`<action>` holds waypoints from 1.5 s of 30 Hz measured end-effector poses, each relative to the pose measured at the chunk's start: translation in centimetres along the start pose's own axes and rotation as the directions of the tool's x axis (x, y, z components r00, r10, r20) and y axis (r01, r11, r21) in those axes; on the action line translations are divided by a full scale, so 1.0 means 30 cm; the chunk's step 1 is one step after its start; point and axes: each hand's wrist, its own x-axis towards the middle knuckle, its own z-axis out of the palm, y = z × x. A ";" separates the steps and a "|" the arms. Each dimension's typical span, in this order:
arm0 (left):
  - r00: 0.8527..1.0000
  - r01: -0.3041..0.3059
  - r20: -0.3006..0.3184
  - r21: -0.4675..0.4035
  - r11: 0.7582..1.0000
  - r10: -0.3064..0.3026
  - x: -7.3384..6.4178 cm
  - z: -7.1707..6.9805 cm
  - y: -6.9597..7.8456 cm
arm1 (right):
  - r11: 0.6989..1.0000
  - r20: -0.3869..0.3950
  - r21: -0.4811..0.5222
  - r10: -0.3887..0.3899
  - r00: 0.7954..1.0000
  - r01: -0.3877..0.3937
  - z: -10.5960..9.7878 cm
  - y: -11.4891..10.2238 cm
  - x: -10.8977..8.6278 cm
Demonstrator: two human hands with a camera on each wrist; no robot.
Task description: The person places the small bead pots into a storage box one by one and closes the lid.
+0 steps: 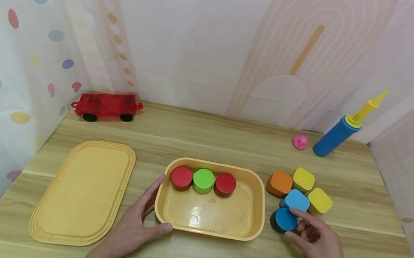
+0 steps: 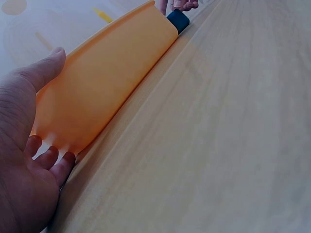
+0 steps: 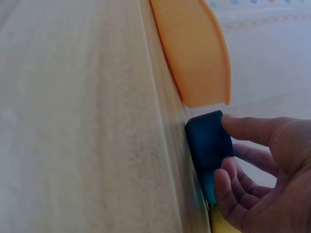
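Observation:
A yellow plastic box [image 1: 207, 232] holds two red round blocks [image 1: 182, 176] with a green one [image 1: 203, 180] between them, lined up along its far wall. My left hand [image 1: 139, 220] grips the box's near left corner, thumb on the near rim, fingers against the end wall; the box's plain side [image 2: 112, 73] fills much of the left wrist view. Right of the box, my right hand [image 1: 321, 242] has thumb and index finger at the edges of a dark blue block [image 3: 209, 138], pinching it while it stands on the table. A light blue block [image 1: 296, 200] touches it from behind.
An orange block [image 1: 279, 183] and two yellow blocks [image 1: 303, 179] cluster beyond the blue ones. A yellow lid [image 1: 83, 193] lies flat at left. Farther back are a red toy wagon [image 1: 109, 106], a pink duck [image 1: 300, 142] and a blue-and-yellow hand pump [image 1: 336, 136].

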 end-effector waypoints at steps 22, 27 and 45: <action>1.000 0.012 0.004 0.011 1.000 -0.012 0.000 -0.001 -0.002 | 0.998 0.063 0.007 0.069 0.996 -0.070 0.001 -0.016 0.004; 1.000 0.017 0.000 0.017 1.000 -0.017 -0.001 -0.002 -0.001 | 0.997 0.068 0.020 0.074 0.995 -0.076 0.002 -0.021 0.004; 1.000 0.012 -0.003 0.019 1.000 -0.012 -0.001 0.000 0.005 | 0.999 0.000 0.011 0.047 0.999 -0.047 0.003 -0.037 -0.006</action>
